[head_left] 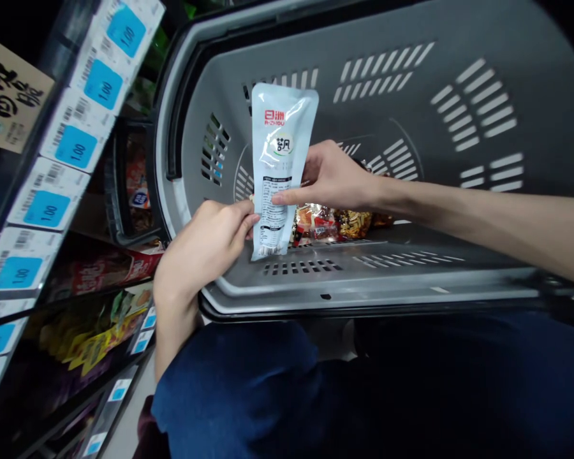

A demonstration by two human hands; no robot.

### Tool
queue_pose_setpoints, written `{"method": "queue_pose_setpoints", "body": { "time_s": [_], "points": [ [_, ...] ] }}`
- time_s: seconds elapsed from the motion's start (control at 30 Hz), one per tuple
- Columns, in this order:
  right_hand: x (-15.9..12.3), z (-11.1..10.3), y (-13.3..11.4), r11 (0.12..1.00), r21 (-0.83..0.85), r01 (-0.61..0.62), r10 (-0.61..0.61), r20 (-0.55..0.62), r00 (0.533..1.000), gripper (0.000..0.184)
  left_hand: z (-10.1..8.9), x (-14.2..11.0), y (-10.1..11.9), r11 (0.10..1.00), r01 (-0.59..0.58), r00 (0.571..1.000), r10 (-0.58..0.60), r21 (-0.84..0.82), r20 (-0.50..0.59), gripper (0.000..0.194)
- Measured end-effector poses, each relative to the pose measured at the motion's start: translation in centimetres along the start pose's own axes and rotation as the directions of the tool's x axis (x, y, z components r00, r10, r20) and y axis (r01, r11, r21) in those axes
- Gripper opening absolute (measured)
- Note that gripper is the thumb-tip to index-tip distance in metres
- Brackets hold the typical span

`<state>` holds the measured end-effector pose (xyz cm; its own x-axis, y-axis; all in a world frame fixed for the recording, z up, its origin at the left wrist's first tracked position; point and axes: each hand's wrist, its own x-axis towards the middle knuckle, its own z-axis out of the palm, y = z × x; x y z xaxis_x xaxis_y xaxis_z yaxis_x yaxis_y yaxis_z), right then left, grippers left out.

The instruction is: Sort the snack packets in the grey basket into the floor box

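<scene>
A long white snack pouch with red lettering and black print stands upright over a grey plastic shopping basket. My left hand pinches its lower left edge between thumb and fingers. My right hand holds its right side, index finger laid across the printed label. Several small wrapped snack packets lie on the basket floor behind the pouch.
Store shelves run along the left with blue 1.00 price tags on the rails and packaged goods below. My knees in blue trousers are just under the basket's near rim.
</scene>
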<state>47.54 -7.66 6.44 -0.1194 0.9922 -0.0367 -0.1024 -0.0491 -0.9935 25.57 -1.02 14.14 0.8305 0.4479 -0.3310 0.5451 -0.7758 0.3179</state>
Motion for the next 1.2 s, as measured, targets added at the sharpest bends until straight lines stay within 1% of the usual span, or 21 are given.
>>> {"method": "queue_pose_setpoints", "body": {
  "time_s": [0.13,0.27,0.4,0.53,0.67,0.8,1.0,1.2],
  "points": [
    [0.0,0.1,-0.3,0.999,-0.02,-0.035,0.034,-0.031,0.999,0.043,-0.1,0.1,0.1,1.0,-0.005,1.0,0.005,0.005,0.0,0.036],
    [0.0,0.0,-0.1,1.0,-0.011,-0.023,0.023,-0.023,0.999,0.043,0.0,0.1,0.2,1.0,0.001,1.0,-0.002,0.018,0.014,0.037],
    [-0.1,-0.1,0.4,1.0,-0.023,-0.012,0.011,-0.021,1.0,0.044,0.0,0.0,0.1,1.0,-0.003,1.0,0.003,0.01,0.004,0.037],
    [0.1,-0.4,0.8,1.0,-0.008,-0.014,0.013,-0.085,0.996,0.05,0.0,0.0,-0.1,0.999,-0.026,1.0,0.026,-0.027,0.005,0.035],
    [0.5,-0.8,0.7,0.999,0.025,0.027,-0.023,-0.149,0.989,0.05,0.1,0.0,-0.2,0.999,-0.032,0.999,0.032,-0.029,0.017,0.035],
    [0.8,-1.4,0.6,0.998,0.049,0.027,-0.017,-0.201,0.979,0.048,0.2,0.1,-0.2,0.999,-0.034,0.999,0.035,-0.031,0.031,0.034],
    [1.0,-1.6,0.7,0.999,0.035,0.001,0.005,-0.185,0.983,0.044,0.1,0.1,-0.2,0.999,-0.034,0.999,0.035,-0.036,0.035,0.034],
    [0.7,-1.3,-0.2,0.985,0.169,0.044,-0.002,-0.241,0.971,0.032,0.3,0.1,-0.4,0.999,-0.029,0.998,0.031,-0.031,0.046,0.035]
  ]
}}
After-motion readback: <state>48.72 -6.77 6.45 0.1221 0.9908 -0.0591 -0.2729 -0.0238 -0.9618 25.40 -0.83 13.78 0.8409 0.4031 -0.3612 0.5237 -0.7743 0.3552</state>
